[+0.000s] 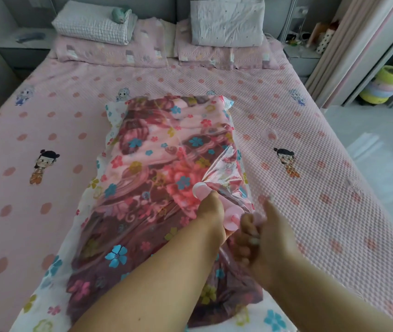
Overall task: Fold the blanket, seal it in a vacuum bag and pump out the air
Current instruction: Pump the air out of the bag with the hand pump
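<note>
Vacuum bag [147,149] lies flat on the bed [310,144], roughly mid-mattress. Long axis runs from the near foot edge toward the pillows; far short end points at the headboard side, near end reaches the bottom of the view. Clear film with printed flowers. Inside it, folded blanket [157,168], dark red and pink floral, filling most of the bag's length along the same axis.

Pink hand pump [217,212] sits on the bag's right side, toward the near end. Film bunches up in creases around it. Pump's axis looks tilted toward the person, but most of it is hidden by the hands.

Left hand [211,212] is on the pump, fingers wrapped over the upper part of its body. Right hand [260,233] just beside it on the right, fingers curled tight around a pale pink piece at the pump's near end. Both forearms cross over the near half of the bag.

Beyond the bag's far end: two pink pillows [111,51], a folded checked quilt [92,26] on the left one, a folded white quilt [226,22] on the right.
</note>
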Demonstrator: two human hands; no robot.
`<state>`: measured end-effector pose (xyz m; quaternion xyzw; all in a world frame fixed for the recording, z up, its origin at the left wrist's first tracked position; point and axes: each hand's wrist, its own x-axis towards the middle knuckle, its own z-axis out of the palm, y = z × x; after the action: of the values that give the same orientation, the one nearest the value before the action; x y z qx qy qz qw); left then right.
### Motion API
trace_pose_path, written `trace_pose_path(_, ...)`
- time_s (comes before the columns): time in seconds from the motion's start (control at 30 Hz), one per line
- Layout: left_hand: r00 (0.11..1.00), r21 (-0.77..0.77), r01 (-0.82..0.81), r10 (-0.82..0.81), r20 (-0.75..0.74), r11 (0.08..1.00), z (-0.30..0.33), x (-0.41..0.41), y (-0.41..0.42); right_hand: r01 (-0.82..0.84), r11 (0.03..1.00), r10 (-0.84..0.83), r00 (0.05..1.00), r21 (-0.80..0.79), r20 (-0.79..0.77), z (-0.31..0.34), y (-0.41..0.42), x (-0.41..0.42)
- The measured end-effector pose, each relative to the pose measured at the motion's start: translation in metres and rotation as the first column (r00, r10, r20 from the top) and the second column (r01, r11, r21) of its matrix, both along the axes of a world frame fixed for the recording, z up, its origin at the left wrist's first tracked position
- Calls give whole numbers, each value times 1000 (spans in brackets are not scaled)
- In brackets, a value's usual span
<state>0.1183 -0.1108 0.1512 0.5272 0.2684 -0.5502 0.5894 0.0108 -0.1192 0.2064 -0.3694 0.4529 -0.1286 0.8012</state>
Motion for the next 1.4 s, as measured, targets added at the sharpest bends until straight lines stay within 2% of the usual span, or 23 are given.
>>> trace_pose_path(0.07,999,13,52,-52,-3,999,0,-1,5,-78,995,77,997,-70,-18,-1,2,4)
trace_pose_path(0.1,999,12,39,-39,-11,999,-1,0,4,-134,990,135,991,-52,23,1,3,-4)
trace_pose_path(0.17,999,36,35,-35,4,999,-2,3,3,-205,974,195,976,99,97,7,4,-30)
trace_pose_path(0.2,998,56,55,-56,25,997,0,3,4,-233,967,218,966,103,135,5,3,-42)
trace_pose_path(0.23,995,66,79,-82,48,995,2,4,4,-228,972,215,963,65,163,7,4,-48)
trace_pose_path(0.3,996,65,80,-82,35,995,2,4,3,-148,984,121,966,103,230,6,8,-43)
trace_pose_path(0.33,998,63,54,-55,17,997,2,3,1,-96,988,75,983,124,167,1,6,-38)
trace_pose_path(0.4,1000,46,13,-13,1,999,-1,3,1,-24,999,23,999,39,26,-1,4,-13)
trace_pose_path(0.5,999,50,51,-50,-8,997,-8,1,3,-67,996,65,997,-63,-40,-9,2,7)
trace_pose_path(0.53,999,53,45,-44,-18,998,-9,1,3,-107,991,105,994,-84,-34,-9,3,2)
trace_pose_path(0.63,999,49,43,-43,-12,998,-11,3,3,-123,987,125,992,100,-10,0,5,-29)
trace_pose_path(0.7,997,38,77,-78,9,996,-7,5,2,-95,984,88,995,152,52,1,8,-38)
trace_pose_path(0.77,998,47,55,-55,6,997,-4,4,1,-43,989,33,997,141,75,-1,8,-31)
trace_pose_path(0.83,1000,39,-2,2,2,999,-2,4,-1,11,996,-11,1000,90,-3,-5,3,-12)
trace_pose_path(0.93,1000,46,13,-12,-17,999,-4,3,1,-45,998,41,996,-45,-85,-3,-1,17)
trace_pose_path(1.0,1000,59,22,-21,-12,998,-3,5,4,-131,991,131,991,-14,29,-3,2,2)
trace_pose_path(1.07,998,73,51,-49,-25,996,0,6,5,-201,971,182,973,129,143,-4,0,-28)
trace_pose_path(1.13,998,59,68,-68,3,996,-3,6,5,-205,979,198,965,23,173,-3,3,-42)
trace_pose_path(1.17,997,45,77,-78,12,996,-5,6,5,-176,984,166,961,27,220,0,8,-44)
trace_pose_path(1.27,998,61,63,-64,5,996,-11,6,2,-91,986,76,991,143,107,-9,4,-22)
trace_pose_path(1.33,998,54,41,-43,36,998,-16,6,0,-19,1000,19,1000,-11,24,-5,2,6)
trace_pose_path(1.4,995,80,50,-56,78,996,-14,6,3,-84,996,84,996,-34,-7,-5,-2,11)
